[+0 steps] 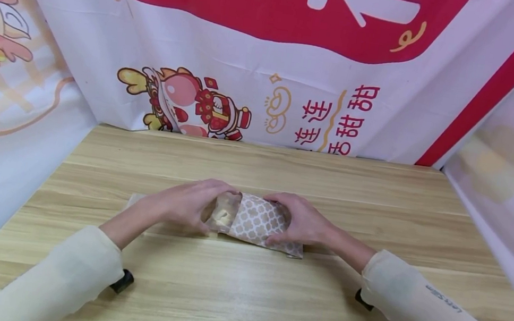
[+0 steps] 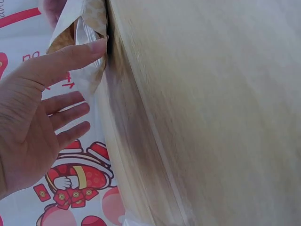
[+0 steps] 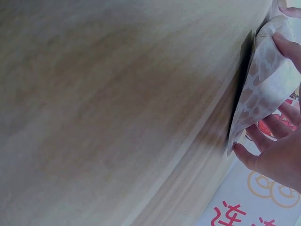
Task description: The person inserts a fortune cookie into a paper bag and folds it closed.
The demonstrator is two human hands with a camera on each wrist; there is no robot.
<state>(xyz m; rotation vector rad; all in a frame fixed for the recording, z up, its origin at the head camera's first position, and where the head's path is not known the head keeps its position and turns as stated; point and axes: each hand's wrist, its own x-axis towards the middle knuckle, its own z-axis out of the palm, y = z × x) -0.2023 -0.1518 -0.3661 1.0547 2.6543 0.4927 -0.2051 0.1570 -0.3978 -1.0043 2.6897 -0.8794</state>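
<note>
Pale sleeves (image 1: 50, 279), hands (image 1: 191, 202) (image 1: 305, 220) gripping clear packet (image 1: 225, 213) left, patterned bag (image 1: 256, 220) right, tabletop edge (image 1: 268, 149) well beyond

L hand (image 1: 194, 201): thumb + fingers round clear packet (image 1: 223, 215), pale contents showing thru.
R hand (image 1: 303, 220): thumb + fingers on opp. sides of bag (image 1: 256, 219), tan w/ white lattice print.
Packet/bag: packet's R end at bag's L edge; how far in, can't tell.
Table (image 1: 241, 292): pale wood grain, under both.
Sleeves (image 1: 65, 271): cream; dk lettering on R one.
Backdrop (image 1: 232, 50): white cloth, red panel, cartoon fig., red Chinese chars.
</note>
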